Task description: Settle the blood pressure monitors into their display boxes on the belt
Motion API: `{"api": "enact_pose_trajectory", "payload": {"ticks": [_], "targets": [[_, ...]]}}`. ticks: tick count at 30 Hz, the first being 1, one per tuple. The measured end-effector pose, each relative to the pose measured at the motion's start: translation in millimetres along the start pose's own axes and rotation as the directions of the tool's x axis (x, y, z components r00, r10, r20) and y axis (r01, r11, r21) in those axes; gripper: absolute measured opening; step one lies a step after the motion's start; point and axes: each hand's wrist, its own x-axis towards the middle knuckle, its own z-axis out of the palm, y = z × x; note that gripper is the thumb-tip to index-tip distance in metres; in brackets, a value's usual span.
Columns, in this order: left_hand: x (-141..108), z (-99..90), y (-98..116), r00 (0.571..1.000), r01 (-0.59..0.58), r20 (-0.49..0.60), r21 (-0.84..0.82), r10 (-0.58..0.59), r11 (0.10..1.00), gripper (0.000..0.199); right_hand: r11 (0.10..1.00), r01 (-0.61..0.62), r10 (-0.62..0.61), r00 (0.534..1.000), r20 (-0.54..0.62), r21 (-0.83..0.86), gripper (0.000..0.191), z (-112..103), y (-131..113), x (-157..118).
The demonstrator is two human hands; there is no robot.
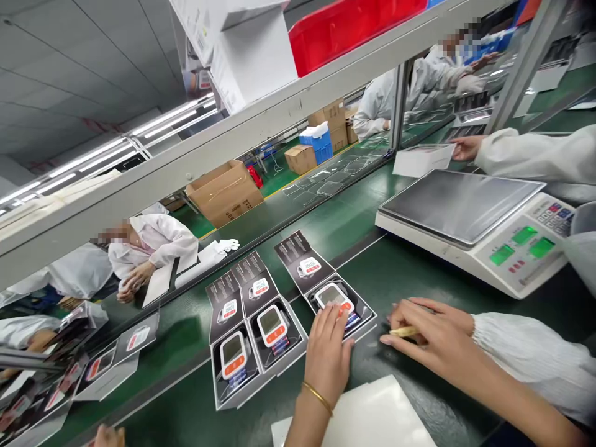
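Observation:
My left hand (pixel 329 347), with a gold bracelet on the wrist, lies with outstretched fingers over the lower part of a blood pressure monitor (pixel 331 294). That monitor sits with batteries in an open box (pixel 358 332) whose printed lid (pixel 302 264) is folded back. My right hand (pixel 431 335) is closed around a small yellowish piece (pixel 404 332), just right of the box. Its exact kind is unclear. Left of my left hand, two more open boxes stand side by side, holding one monitor (pixel 233 355) and another monitor (pixel 271 326).
A co-worker's hand (pixel 444 313) in a white sleeve is right behind mine. A digital scale (pixel 460 217) stands at the back right. White sheets or a flat box (pixel 377 416) lie in front. More opened boxes (pixel 107 360) are at left. A metal beam (pixel 279 108) crosses above.

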Motion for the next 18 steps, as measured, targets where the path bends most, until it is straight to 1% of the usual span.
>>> {"api": "enact_pose_trajectory", "payload": {"ticks": [2, 4, 5, 6, 7, 9, 10, 12, 14, 15, 16, 18], "targets": [[-3, -7.1, -5, 0.998, -0.045, 0.039, -0.011, 0.045, 0.999, 0.062, 0.996, 0.052, -0.049, 0.997, 0.055, -0.067, 0.027, 5, 0, 11], [-4, -10.1, -7, 0.996, -0.075, 0.053, -0.017, 0.076, 0.997, 0.072, 0.988, 0.099, -0.086, 0.99, 0.111, -0.118, 0.024, 12, -1, 20], [-4, -9.5, -7, 0.996, -0.08, 0.038, -0.014, 0.08, 0.997, 0.079, 0.982, 0.123, -0.104, 0.985, 0.134, -0.142, 0.023, 17, -1, 24], [-4, -7.6, -6, 0.997, -0.081, 0.004, -0.007, 0.081, 0.997, 0.08, 0.975, 0.146, -0.122, 0.982, 0.147, -0.166, 0.021, 21, -1, 27], [-3, -4.8, -5, 0.996, -0.078, -0.043, 0.004, 0.079, 0.997, 0.075, 0.968, 0.166, -0.139, 0.979, 0.15, -0.19, 0.02, 25, 0, 30], [-2, 1.9, -3, 0.987, -0.072, -0.141, 0.034, 0.077, 0.997, 0.051, 0.952, 0.19, -0.166, 0.979, 0.114, -0.24, 0.018, 31, 1, 34], [-2, 4.8, -3, 0.981, -0.073, -0.178, 0.051, 0.081, 0.996, 0.043, 0.945, 0.189, -0.176, 0.982, 0.072, -0.265, 0.019, 33, 1, 35], [-1, 8.3, -1, 0.971, -0.079, -0.218, 0.085, 0.096, 0.993, 0.04, 0.945, 0.16, -0.18, 0.983, -0.046, -0.285, 0.024, 36, 2, 32], [-1, 8.7, 0, 0.967, -0.089, -0.227, 0.111, 0.113, 0.99, 0.041, 0.963, 0.122, -0.164, 0.973, -0.163, -0.241, 0.028, 38, 2, 22], [0, 8.1, 1, 0.966, -0.093, -0.228, 0.12, 0.118, 0.988, 0.041, 0.972, 0.122, -0.161, 0.968, -0.191, -0.202, 0.027, 40, 2, 16], [0, 7.1, 1, 0.966, -0.096, -0.227, 0.126, 0.123, 0.987, 0.042, 0.978, 0.134, -0.163, 0.969, -0.186, -0.163, 0.025, 44, 2, 9], [1, 4.6, 2, 0.965, -0.096, -0.23, 0.13, 0.124, 0.987, 0.042, 0.982, 0.152, -0.165, 0.98, -0.109, -0.113, 0.022, 55, 2, -4]]}}
